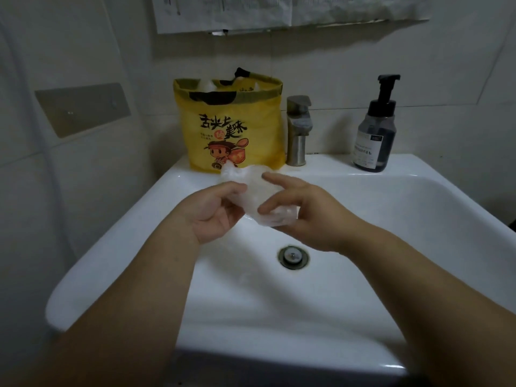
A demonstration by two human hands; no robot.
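At the centre of the frame, above the white sink (405,174), a left hand (215,212) and a right hand (304,216) are holding a clear plastic bag (252,191) between them. Curled fingers are pinching both ends, and the bag's length is slanting from upper left to lower right.

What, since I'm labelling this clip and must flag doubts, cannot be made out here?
All in the head view:
- Clear plastic item: see-through, crumpled, partly covered by the left hand and right hand holding it; its kind is unclear.
- Yellow bag: its wall hides the contents; only white tops show.
- Pump bottle: label print too small.
- Wall papers: cut off by the top edge, text blurred.
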